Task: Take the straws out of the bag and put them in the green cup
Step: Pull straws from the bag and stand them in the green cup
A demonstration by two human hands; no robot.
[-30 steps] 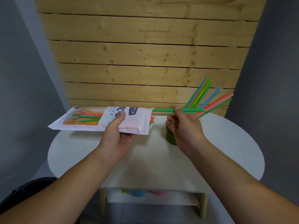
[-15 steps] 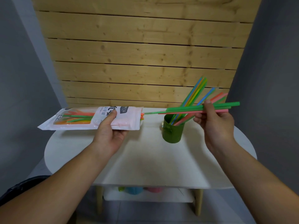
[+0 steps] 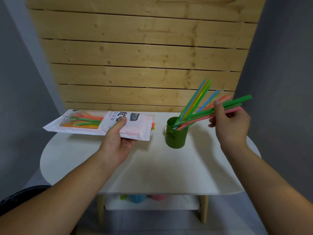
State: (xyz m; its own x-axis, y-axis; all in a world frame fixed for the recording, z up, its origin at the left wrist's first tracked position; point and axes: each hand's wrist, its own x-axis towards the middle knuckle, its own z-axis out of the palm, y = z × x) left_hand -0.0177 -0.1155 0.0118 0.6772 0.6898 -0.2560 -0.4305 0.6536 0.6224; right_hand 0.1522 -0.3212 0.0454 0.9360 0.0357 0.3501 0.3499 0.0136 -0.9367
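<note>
My left hand (image 3: 118, 141) grips the pink and white straw bag (image 3: 94, 124), held flat above the table's left side. Coloured straws show through its clear window, and a few tips stick out of its open right end. The green cup (image 3: 177, 137) stands on the white table (image 3: 152, 167), with several straws (image 3: 196, 100) leaning out to the upper right. My right hand (image 3: 230, 122) pinches a few green and pink straws (image 3: 199, 116) near their upper ends. They slant down to the left, with their lower tips inside the cup's mouth.
A wooden slat wall (image 3: 144, 56) rises behind the table. Grey walls close in on both sides. On a lower shelf (image 3: 149, 205) under the table sit green, blue and pink items. A dark object (image 3: 20, 195) lies at the lower left.
My right hand drew the straws fully out of the bag, carried them right and tilted them, so their left tips dropped into the cup. The bag stayed in my left hand.
</note>
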